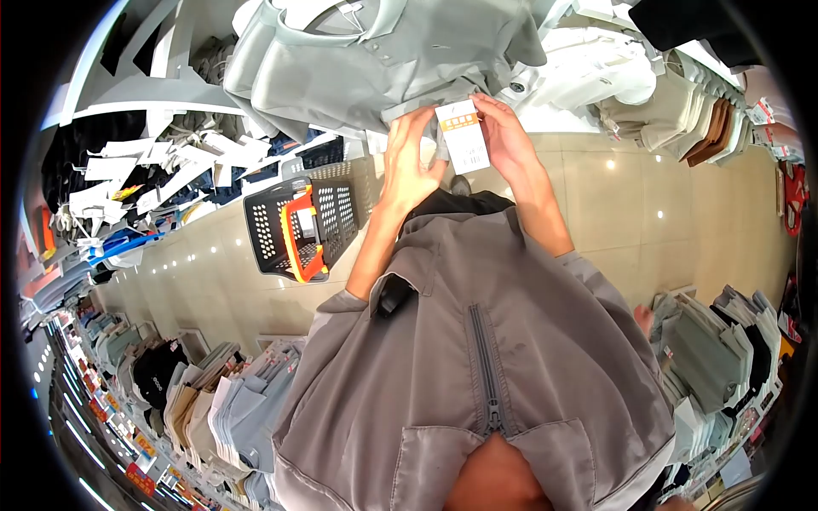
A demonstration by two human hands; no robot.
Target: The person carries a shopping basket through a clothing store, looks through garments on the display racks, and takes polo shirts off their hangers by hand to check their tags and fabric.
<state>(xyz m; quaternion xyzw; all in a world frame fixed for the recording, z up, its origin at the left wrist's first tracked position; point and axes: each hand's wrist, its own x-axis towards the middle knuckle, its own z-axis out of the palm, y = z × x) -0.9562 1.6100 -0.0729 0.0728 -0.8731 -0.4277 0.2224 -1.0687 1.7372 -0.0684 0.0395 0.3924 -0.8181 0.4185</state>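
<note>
A light grey collared shirt (375,72) with short sleeves hangs in front of me at the top of the view. A white price tag (464,149) with an orange band faces up below its hem. My right hand (511,140) is closed on the tag's right edge, fingers curled round its upper corner. Just left of the tag, my left hand (409,166) has its fingers bent round the shirt's lower edge, the thumb lower down. The small print on the tag is too blurred to read.
A black shopping basket (260,230) with an orange handle (294,234) stands on the tiled floor (596,196) to my left. White garments (588,77) lie beside the shirt. Hanging clothes (682,115) line the right, and racks of folded-looking garments (256,392) stand behind me.
</note>
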